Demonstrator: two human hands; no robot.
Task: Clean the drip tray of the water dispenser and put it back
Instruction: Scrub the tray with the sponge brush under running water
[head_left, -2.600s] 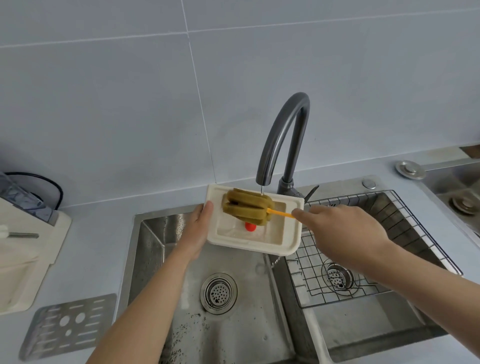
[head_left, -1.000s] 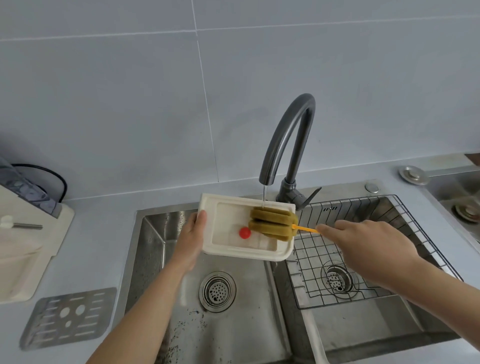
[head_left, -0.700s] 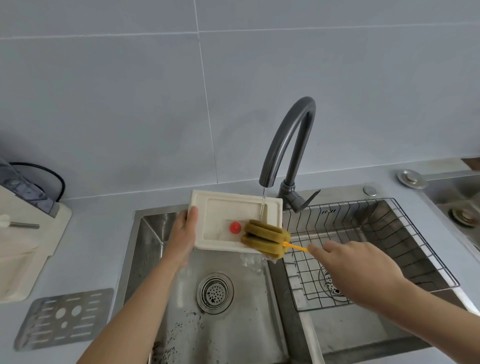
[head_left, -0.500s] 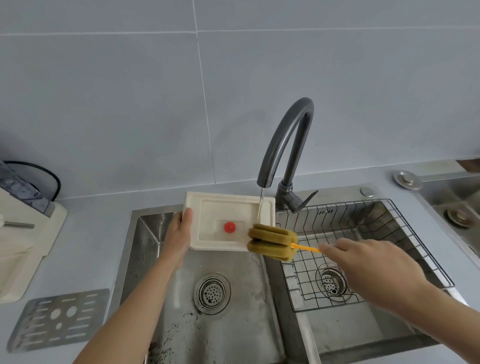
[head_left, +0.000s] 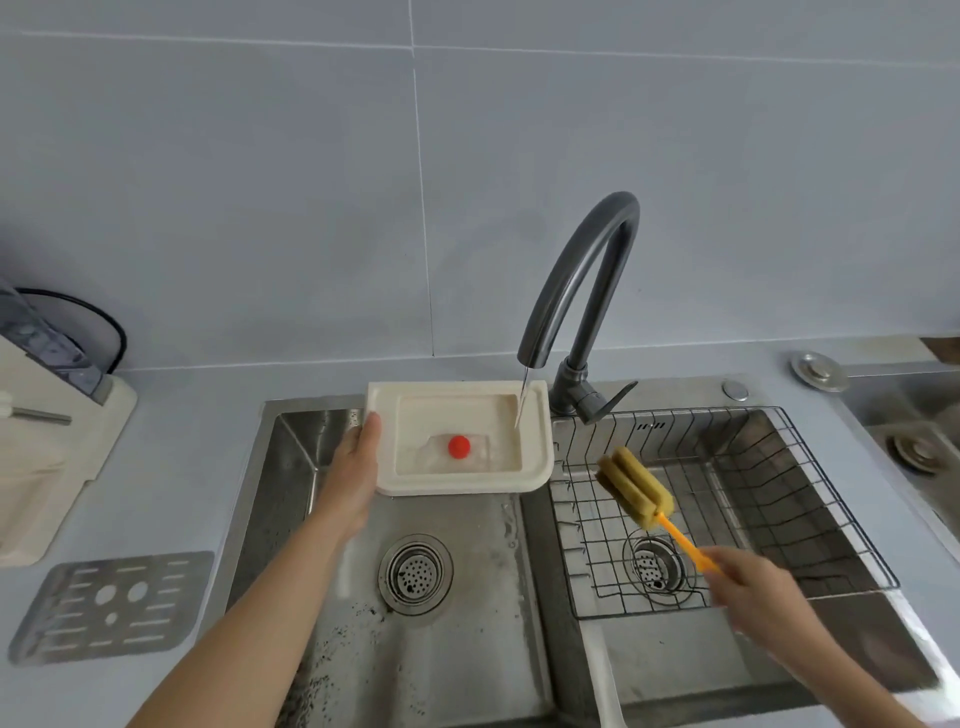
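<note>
My left grip (head_left: 353, 467) clasps the cream rectangular plastic drip tray (head_left: 535, 457) under the faucet's thin stream; my right grip (head_left: 753, 592) grasps the orange-handled yellow-green sponge brush (head_left: 636, 488) beside it.

The head camera is looking forward and down from above. It is facing the sink (head_left: 322, 519) and tiled wall (head_left: 260, 182) closely.

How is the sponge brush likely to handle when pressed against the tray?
The sponge brush head looks like soft foam, so it probably squashes easily. Its thin orange handle may flex under pressure. Held near its end by the right hand, it seems light.
</note>
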